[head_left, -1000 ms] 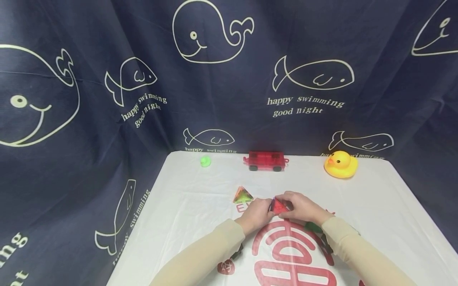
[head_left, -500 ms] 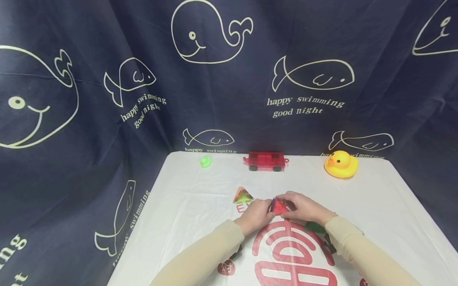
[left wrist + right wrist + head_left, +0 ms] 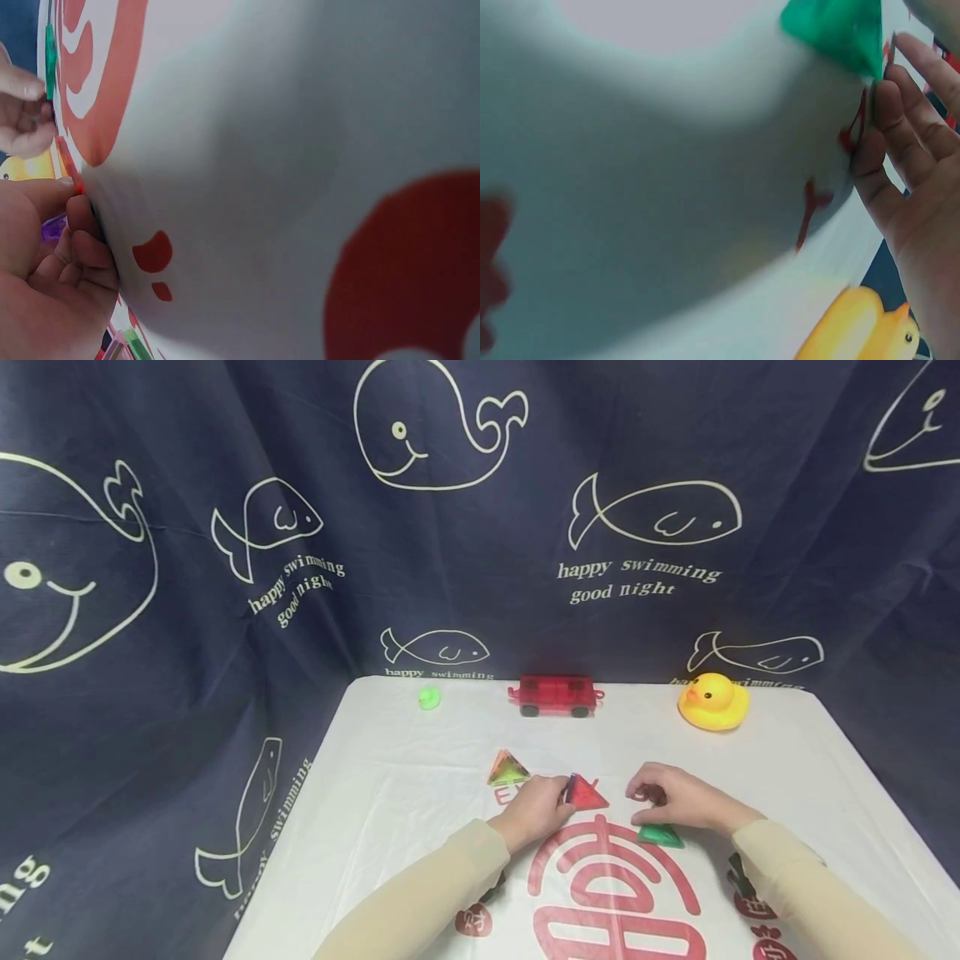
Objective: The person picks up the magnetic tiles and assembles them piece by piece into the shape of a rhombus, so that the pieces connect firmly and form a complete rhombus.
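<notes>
My left hand point(image 3: 534, 812) grips a red triangular magnetic tile point(image 3: 588, 793) at its left side. A purple piece point(image 3: 52, 226) shows behind that hand's fingers in the left wrist view. To the right, my right hand point(image 3: 678, 797) hovers low over the table, its fingers spread and bent with nothing seen between them. Right below its thumb lies a green triangular tile point(image 3: 660, 836), also visible as a green tile point(image 3: 840, 34) by the fingertips in the right wrist view. Left of the left hand sits a small pyramid of orange and yellow-green triangles point(image 3: 508, 769).
Along the back of the white-covered table point(image 3: 405, 735) stand a small green duck point(image 3: 429, 698), a red wheeled car base point(image 3: 557, 695) and a yellow duck point(image 3: 714, 702). A dark piece point(image 3: 741, 875) lies partly under the right sleeve. A navy curtain hangs behind.
My right hand has let go of the red tile and moved right, over to the green tile. The left hand stays at the red tile.
</notes>
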### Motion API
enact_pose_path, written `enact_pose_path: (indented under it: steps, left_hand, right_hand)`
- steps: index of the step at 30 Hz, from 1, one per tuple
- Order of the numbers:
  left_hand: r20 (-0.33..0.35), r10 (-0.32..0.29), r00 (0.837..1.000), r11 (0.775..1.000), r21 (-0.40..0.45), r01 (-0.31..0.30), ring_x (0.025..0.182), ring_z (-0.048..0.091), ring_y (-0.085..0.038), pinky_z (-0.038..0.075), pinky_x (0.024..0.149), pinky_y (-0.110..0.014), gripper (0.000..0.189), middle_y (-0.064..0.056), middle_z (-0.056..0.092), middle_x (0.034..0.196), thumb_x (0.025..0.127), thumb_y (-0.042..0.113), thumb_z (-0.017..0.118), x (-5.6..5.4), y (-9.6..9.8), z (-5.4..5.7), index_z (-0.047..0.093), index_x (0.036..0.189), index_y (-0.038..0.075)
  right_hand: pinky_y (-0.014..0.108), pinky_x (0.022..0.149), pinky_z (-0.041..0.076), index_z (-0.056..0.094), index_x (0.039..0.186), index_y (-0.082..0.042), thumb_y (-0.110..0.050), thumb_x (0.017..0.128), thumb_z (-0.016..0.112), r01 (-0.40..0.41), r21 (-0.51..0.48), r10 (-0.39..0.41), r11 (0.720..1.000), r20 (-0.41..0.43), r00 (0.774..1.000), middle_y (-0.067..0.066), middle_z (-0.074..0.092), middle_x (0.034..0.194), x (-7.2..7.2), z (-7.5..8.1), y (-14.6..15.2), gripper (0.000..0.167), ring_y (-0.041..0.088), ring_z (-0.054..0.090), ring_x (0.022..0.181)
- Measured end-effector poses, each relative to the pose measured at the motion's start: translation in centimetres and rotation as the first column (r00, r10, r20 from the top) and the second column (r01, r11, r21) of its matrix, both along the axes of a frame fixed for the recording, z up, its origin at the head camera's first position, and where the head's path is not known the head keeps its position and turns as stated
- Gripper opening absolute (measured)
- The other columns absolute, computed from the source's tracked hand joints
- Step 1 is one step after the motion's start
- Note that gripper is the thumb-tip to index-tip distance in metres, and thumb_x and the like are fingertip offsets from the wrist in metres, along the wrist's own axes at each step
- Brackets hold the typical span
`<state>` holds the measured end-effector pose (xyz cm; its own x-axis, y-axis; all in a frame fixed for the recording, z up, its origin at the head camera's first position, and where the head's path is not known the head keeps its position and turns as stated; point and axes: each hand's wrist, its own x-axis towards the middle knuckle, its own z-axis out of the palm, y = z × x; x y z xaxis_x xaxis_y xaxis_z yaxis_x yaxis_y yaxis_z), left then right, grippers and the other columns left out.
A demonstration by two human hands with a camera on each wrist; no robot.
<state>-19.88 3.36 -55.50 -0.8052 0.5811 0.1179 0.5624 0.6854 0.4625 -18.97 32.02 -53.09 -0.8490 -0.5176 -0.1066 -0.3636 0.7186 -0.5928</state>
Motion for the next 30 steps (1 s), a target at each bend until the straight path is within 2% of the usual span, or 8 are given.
enact_pose_path:
  steps: [5,10,13,17,23,30]
  left_hand:
    - [0.006,-0.001,1.000,1.000,0.002,0.001,0.056,0.047,-0.008,0.039,0.054,-0.022,0.013,0.009,0.047,0.060,0.092,0.021,0.072,0.1,-0.1,0.3,0.063,0.087,0.012]
    - [0.014,0.000,1.000,1.000,-0.003,0.000,0.057,0.048,-0.007,0.040,0.055,-0.022,0.012,0.009,0.048,0.061,0.092,0.021,0.072,0.1,0.0,0.2,0.065,0.092,0.011]
    - [0.012,0.006,1.000,1.000,-0.014,-0.006,0.058,0.048,-0.008,0.041,0.056,-0.023,0.014,0.009,0.048,0.061,0.092,0.023,0.072,0.1,0.1,0.0,0.065,0.091,0.011]
    - [0.003,0.002,1.000,1.000,-0.019,-0.002,0.060,0.049,-0.008,0.042,0.058,-0.024,0.015,0.009,0.048,0.062,0.092,0.023,0.073,0.1,0.1,-0.1,0.064,0.091,0.011]
    - [0.007,0.004,1.000,1.000,-0.010,-0.004,0.059,0.050,-0.008,0.043,0.058,-0.024,0.013,0.008,0.049,0.062,0.092,0.021,0.072,0.0,0.0,0.1,0.065,0.092,0.010]
    - [0.008,0.016,1.000,1.000,-0.011,-0.016,0.061,0.050,-0.008,0.045,0.060,-0.024,0.014,0.009,0.050,0.063,0.092,0.022,0.072,0.1,0.1,0.2,0.063,0.086,0.014]
  right_hand:
    - [0.028,0.071,0.049,0.068,0.105,-0.022,-0.049,0.074,0.088,-0.006,0.028,0.007,1.000,-0.012,1.000,-0.006,0.059,0.097,1.0,0.0,1.4,0.046,0.014,0.053,0.083]
    - [0.040,0.092,0.051,0.065,0.110,-0.027,-0.061,0.068,0.086,-0.011,0.078,0.014,0.997,-0.044,0.999,-0.013,0.059,0.109,1.7,-0.5,2.2,0.058,0.009,0.055,0.097]
    - [0.048,0.098,0.048,0.063,0.111,-0.028,-0.061,0.067,0.087,-0.021,0.091,0.026,0.996,-0.053,0.998,-0.014,0.058,0.113,1.8,-0.7,2.4,0.060,0.008,0.055,0.102]
    - [0.044,0.097,0.050,0.064,0.110,-0.028,-0.056,0.068,0.089,-0.026,0.096,0.031,0.995,-0.047,0.998,-0.013,0.058,0.111,1.7,-0.6,2.4,0.056,0.008,0.055,0.100]
    - [0.032,0.083,0.053,0.066,0.111,-0.023,-0.048,0.070,0.091,0.015,0.086,-0.014,0.996,-0.014,1.000,-0.011,0.059,0.104,1.1,-0.3,2.0,0.054,0.010,0.055,0.090]
    - [0.038,0.084,0.054,0.066,0.121,-0.012,-0.044,0.068,0.093,0.076,0.112,-0.074,0.991,-0.022,0.997,-0.006,0.061,0.104,0.4,-0.2,1.7,0.067,0.013,0.056,0.091]
